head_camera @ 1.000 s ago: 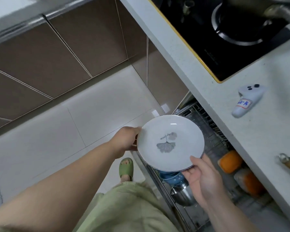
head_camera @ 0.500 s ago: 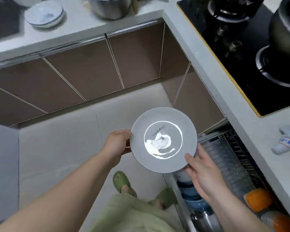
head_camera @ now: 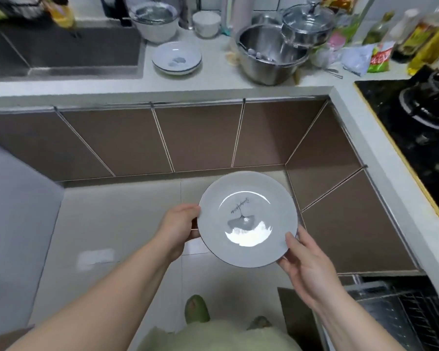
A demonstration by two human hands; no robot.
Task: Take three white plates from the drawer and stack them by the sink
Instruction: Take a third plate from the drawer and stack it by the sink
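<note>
White plate (head_camera: 247,219) with a grey leaf print is up in the air over the floor, face up, roughly level. Both hands have it: left hand (head_camera: 179,228) pinching the left rim, right hand (head_camera: 306,257) curled around the lower right edge. On the bench (head_camera: 213,79), a small stack of plates (head_camera: 176,59) sits just right of the sink (head_camera: 69,50). Open drawer (head_camera: 395,312) is at bottom right.
</note>
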